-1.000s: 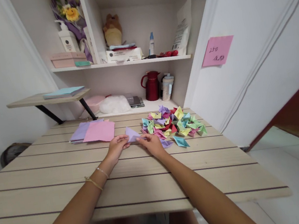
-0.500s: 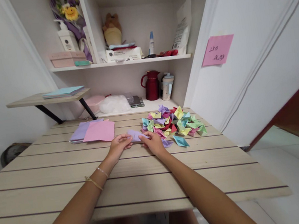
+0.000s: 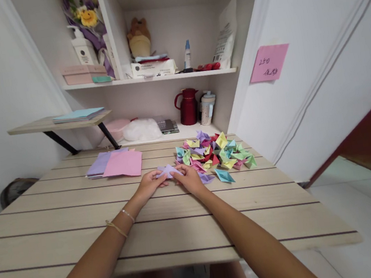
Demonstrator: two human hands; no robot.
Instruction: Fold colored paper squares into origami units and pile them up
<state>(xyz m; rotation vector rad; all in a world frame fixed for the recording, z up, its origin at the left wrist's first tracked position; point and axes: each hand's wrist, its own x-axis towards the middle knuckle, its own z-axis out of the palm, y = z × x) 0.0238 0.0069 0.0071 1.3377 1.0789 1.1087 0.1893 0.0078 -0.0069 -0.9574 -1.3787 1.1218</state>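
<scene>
With the folded lavender paper (image 3: 168,171) as a clock's centre and 12 its far side, the left hand (image 3: 148,184) is gripping it from 8 o'clock, fingers pinching its left end. The right hand (image 3: 190,179) is holding it from 4 o'clock, fingers pinching its right end. The paper is sitting between the two sets of fingers, its middle peak showing toward 12; whether it is touching the desk (image 3: 184,226), I cannot tell. A heap of paper boats (image 3: 222,154) is lying between 2 and 3, with a lavender boat (image 3: 207,178) showing just beside the right hand and a blue boat (image 3: 224,175) resting between 3 and 4. A pink sheet (image 3: 123,164) is lying between 9 and 10, overlapping a lavender sheet (image 3: 101,163).
</scene>
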